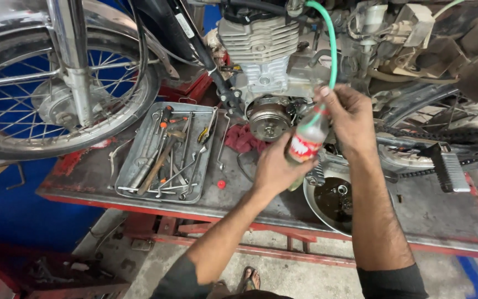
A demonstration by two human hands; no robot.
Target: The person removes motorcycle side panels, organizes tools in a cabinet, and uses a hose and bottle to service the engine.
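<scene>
My left hand grips a small clear plastic bottle with a red label, holding it tilted beside the motorcycle engine. My right hand pinches a green hose just above the bottle's mouth; the hose runs down from the top of the bike into the bottle neck. Below my hands sits a round metal pan with dark oil and small parts in it.
A metal tray of wrenches and a hammer lies on the red work stand to the left. A red rag and a small red cap lie near the engine. The front wheel stands left, the chain and footrest right.
</scene>
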